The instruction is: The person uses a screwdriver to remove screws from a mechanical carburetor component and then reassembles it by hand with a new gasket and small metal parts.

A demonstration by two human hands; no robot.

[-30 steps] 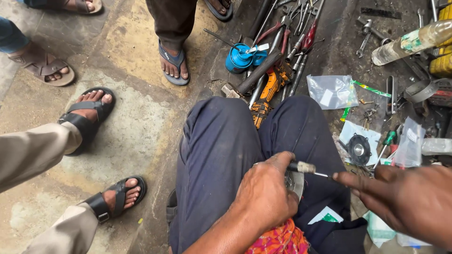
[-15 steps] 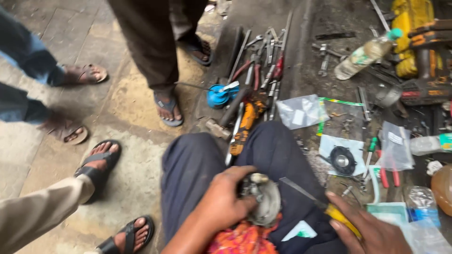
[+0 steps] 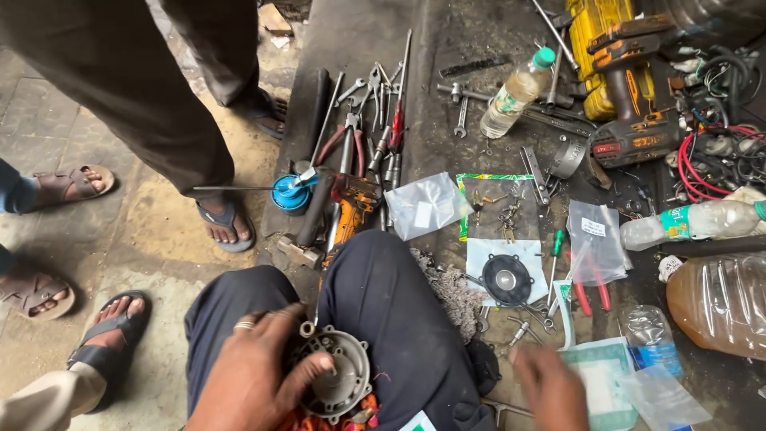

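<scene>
Floor: littered with tools far and right.
Metal cover: round, held on the near lap; judged heavy, stiff, best gripped by the rim.
Left hand: closed around it.
Right hand: blurred, grip cannot be told.

One view only, head-mounted, aimed steeply down over wearer's lap. Close on the left hand gripping the round grey metal housing at frame bottom; right hand blurred, low right. Faces fwd across dark ground strewn w/ tools, cordless drill at top right. Bystanders' sandalled feet along left edge, seen from above. No 2nd view, so no overlap.
</scene>
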